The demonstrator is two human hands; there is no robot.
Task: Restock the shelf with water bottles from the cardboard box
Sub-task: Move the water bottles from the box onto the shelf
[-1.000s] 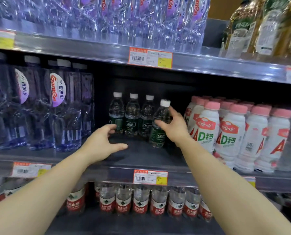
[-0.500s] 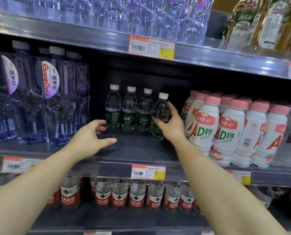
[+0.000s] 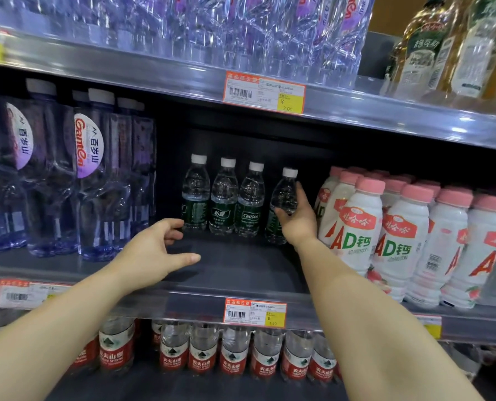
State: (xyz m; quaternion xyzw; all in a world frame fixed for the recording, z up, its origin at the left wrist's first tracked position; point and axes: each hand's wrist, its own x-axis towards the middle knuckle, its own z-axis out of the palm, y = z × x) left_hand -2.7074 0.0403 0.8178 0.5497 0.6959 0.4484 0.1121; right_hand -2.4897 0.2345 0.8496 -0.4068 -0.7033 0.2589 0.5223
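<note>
Three small green-labelled water bottles [image 3: 223, 198] with white caps stand in a row at the back of the dark middle shelf [image 3: 241, 270]. A fourth such bottle [image 3: 283, 198] stands just right of them, and my right hand [image 3: 297, 221] is wrapped around its lower half. My left hand [image 3: 154, 250] hovers over the bare shelf in front of the row, fingers spread, holding nothing, its fingertips near the leftmost bottle. The cardboard box is out of view.
Tall clear purple-labelled bottles [image 3: 90, 183] fill the shelf's left side, white pink-capped drink bottles [image 3: 400, 235] its right. Red-labelled water bottles [image 3: 235, 354] line the shelf below. The upper shelf [image 3: 356, 108] carries more clear bottles and golden oil bottles [image 3: 449, 44].
My right hand has pushed the fourth bottle back toward the row and set it more upright. My left hand has barely shifted. The view has moved closer to the shelf.
</note>
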